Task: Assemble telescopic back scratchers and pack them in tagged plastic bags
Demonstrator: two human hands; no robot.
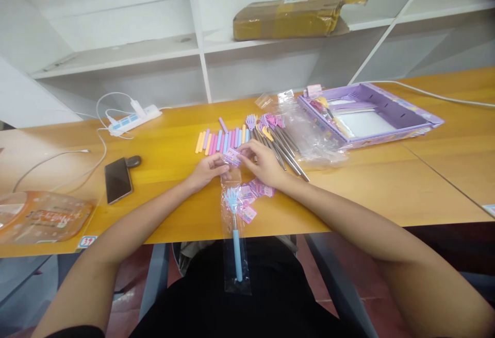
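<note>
Both of my hands meet over the desk at a small pink and purple header card (232,157). My left hand (208,170) pinches its left side, and my right hand (263,162) has thumb and fingers closed at its right side. Below the card hangs a clear plastic bag (243,287), reaching past the desk edge, with a light blue back scratcher (237,255) inside. More printed cards (247,213) lie scattered under my right wrist. Just beyond my hands are coloured handle sleeves (213,144) in a row and metal back scratchers (285,148) with coloured claw heads.
A purple display box (402,129) with some items stands at the back right beside crumpled clear bags (317,145). On the left are a phone (118,180), a power strip (135,120), cables and an orange bag (50,217). A taped parcel (286,17) rests on the shelf.
</note>
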